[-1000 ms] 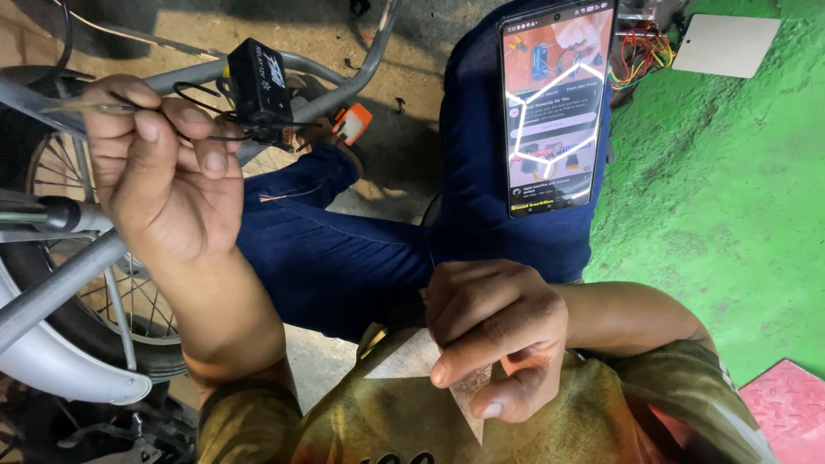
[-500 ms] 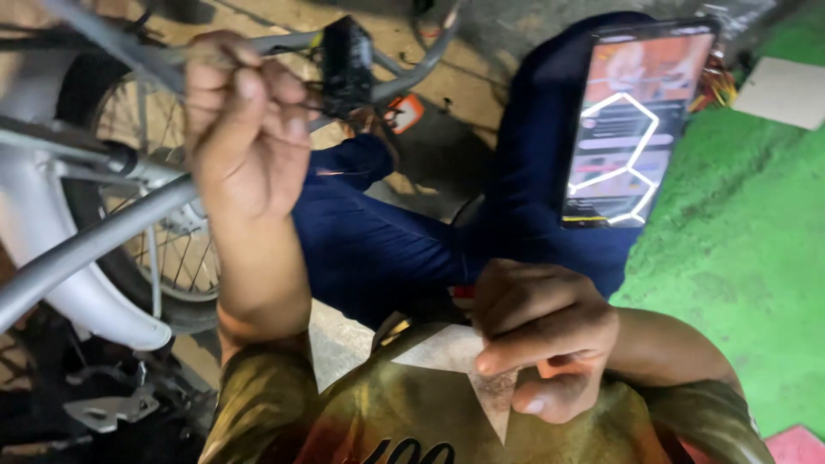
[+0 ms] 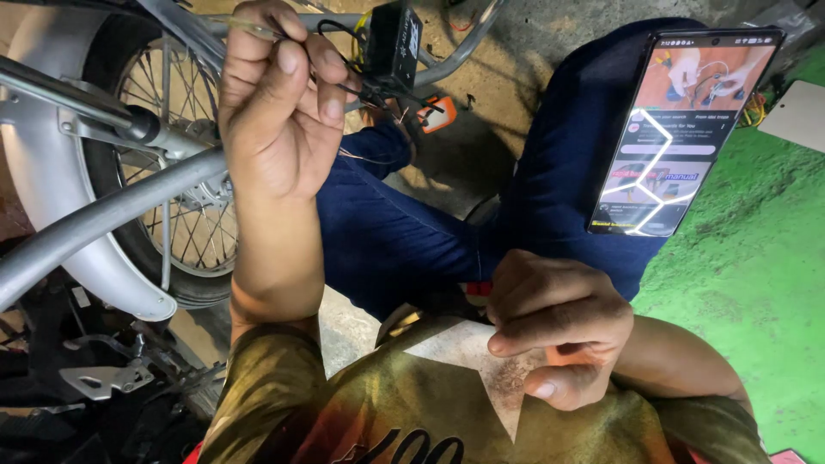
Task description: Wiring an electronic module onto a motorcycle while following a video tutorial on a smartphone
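My left hand (image 3: 275, 112) is raised, fingers pinched shut on thin wires (image 3: 354, 88). The wires run to a small black box (image 3: 394, 43) that hangs by a grey frame tube (image 3: 464, 43) of a bicycle. My right hand (image 3: 559, 331) rests curled against the front of my olive shirt (image 3: 412, 404), near my lap. Its fingers are closed and nothing shows inside them. A smartphone (image 3: 683, 129) with a cracked, lit screen lies on my right knee, over dark blue trousers (image 3: 412, 241).
A spoked wheel (image 3: 163, 215) with a silver mudguard (image 3: 47, 189) fills the left side, crossed by a grey tube (image 3: 94, 223). A small orange part (image 3: 438, 112) lies on the concrete floor. Green matting (image 3: 748, 283) lies to the right, dark metal parts (image 3: 94, 378) at lower left.
The view has swung so the wheel and my left hand sit further right and larger. My left hand still grips the wires. The picture on the phone screen has changed.
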